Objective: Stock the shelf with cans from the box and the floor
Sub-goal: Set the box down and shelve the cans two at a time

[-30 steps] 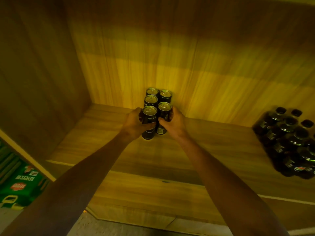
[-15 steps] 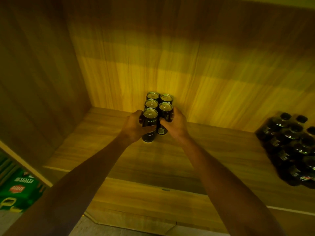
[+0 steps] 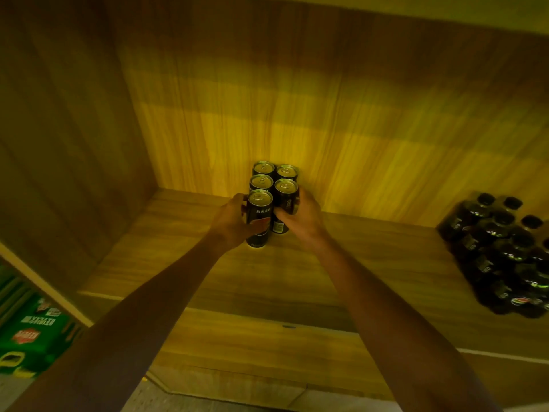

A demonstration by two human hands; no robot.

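Here the wooden shelf (image 3: 356, 281) fills most of the view, with its back wall (image 3: 326, 114) lit yellow and a side wall at the left. On the right part of the board lies a wrapped pack of dark bottles (image 3: 502, 251), well apart from the cans. At the lower left, outside the shelf, green cartons (image 3: 29, 337) with print are visible. Both bare forearms reach in from below toward the back of the board. The left hand (image 3: 230, 223) has its fingers curled around the front left can (image 3: 259, 217), which is upright with its base low at the board. The right hand (image 3: 303, 217) grasps the front right can (image 3: 285, 194), also upright and touching the left one. Just behind these two stand three more cans (image 3: 263, 169), close against the back wall, so the five make a tight group in two columns. Whether the held cans already rest on the board, I cannot tell.
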